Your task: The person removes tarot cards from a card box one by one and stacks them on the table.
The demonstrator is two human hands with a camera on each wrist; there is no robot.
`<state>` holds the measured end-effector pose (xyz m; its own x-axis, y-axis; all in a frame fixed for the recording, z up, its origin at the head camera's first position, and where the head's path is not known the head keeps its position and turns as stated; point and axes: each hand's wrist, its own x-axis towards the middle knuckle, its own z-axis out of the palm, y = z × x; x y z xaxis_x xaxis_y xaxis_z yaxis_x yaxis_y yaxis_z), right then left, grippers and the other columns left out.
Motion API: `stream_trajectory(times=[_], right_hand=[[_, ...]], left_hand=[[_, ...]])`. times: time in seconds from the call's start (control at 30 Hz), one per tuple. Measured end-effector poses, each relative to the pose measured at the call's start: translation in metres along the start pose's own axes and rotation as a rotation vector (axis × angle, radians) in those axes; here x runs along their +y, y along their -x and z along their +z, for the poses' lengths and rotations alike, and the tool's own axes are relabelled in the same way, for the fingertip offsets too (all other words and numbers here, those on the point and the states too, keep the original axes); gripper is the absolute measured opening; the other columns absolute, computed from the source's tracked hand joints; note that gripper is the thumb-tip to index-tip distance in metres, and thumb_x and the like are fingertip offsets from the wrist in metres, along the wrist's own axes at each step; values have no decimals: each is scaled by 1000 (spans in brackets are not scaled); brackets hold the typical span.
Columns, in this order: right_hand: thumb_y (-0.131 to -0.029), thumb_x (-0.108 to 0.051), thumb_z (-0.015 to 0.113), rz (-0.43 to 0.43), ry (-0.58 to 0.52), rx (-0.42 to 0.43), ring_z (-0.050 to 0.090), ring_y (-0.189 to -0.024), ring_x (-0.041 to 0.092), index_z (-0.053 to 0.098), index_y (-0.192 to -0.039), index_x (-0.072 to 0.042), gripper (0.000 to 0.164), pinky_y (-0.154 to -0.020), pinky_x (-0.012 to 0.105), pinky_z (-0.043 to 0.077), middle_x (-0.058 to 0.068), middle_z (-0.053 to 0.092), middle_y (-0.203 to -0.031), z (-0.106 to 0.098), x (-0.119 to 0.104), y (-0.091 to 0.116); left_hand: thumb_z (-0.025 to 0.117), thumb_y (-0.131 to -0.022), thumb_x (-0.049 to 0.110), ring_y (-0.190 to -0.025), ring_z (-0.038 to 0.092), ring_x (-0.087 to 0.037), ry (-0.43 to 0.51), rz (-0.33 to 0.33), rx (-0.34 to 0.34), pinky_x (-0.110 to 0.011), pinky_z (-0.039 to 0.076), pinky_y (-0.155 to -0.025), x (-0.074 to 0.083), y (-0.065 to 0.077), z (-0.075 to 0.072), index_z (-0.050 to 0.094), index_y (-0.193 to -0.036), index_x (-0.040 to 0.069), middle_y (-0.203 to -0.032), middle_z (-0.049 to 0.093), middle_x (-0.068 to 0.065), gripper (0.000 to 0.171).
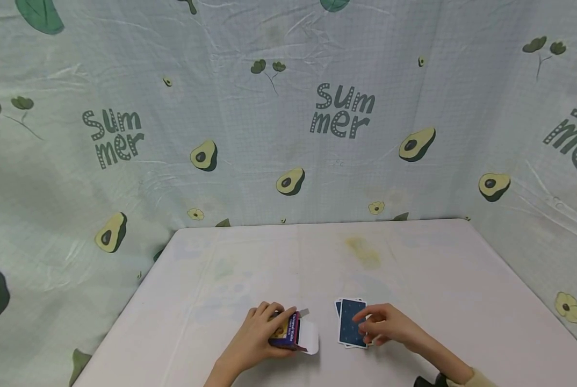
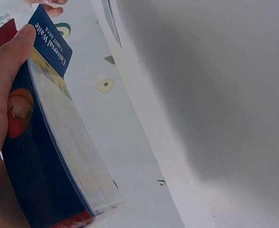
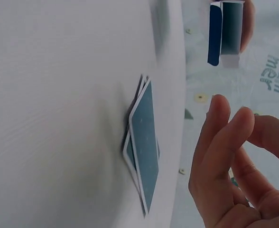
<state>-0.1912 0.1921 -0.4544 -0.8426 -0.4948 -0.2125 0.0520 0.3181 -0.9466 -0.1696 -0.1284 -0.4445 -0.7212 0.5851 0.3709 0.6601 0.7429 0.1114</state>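
Observation:
My left hand (image 1: 255, 337) grips a dark blue tarot card box (image 1: 283, 333), fingers over the top and thumb on the near side. The box's white-backed flap (image 1: 309, 336) stands open toward the right. In the right wrist view, the box's open end (image 3: 232, 31) shows a hollow inside. "Universal Waite Tarot Deck" is printed on the blue flap (image 2: 54, 42) in the left wrist view. A few blue-backed cards (image 1: 351, 322) lie face down in an uneven little stack. Over their right edge hovers my right hand (image 1: 389, 325), fingers loosely bent and holding nothing, apart from the cards (image 3: 144, 147).
A white table (image 1: 250, 258) lies under both hands, with a yellowish stain (image 1: 364, 252) toward its back. Behind it and at the sides hangs a pale curtain (image 1: 250, 123) printed with avocados and the word "summer".

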Motion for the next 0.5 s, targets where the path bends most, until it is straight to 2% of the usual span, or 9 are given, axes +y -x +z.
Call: stream_trajectory(times=[0.23, 0.5], right_hand=[[-83, -24, 60, -9, -15, 23, 62, -69, 12, 59, -106, 5, 37, -56, 26, 49, 9, 67, -87, 9, -9, -6], [-85, -25, 58, -40, -30, 6, 61, -68, 11, 57, -107, 8, 39, -56, 23, 49, 11, 67, -88, 16, -19, -9]], left_hand=[[70, -64, 55, -91, 40, -7, -17, 23, 4, -33, 38, -76, 4, -5, 1, 48, -126, 26, -105, 50, 7, 72], [70, -63, 54, -95, 41, -10, -9, 2, -23, -37, 38, -80, 9, -13, 0, 45, -128, 27, -108, 50, 6, 75]])
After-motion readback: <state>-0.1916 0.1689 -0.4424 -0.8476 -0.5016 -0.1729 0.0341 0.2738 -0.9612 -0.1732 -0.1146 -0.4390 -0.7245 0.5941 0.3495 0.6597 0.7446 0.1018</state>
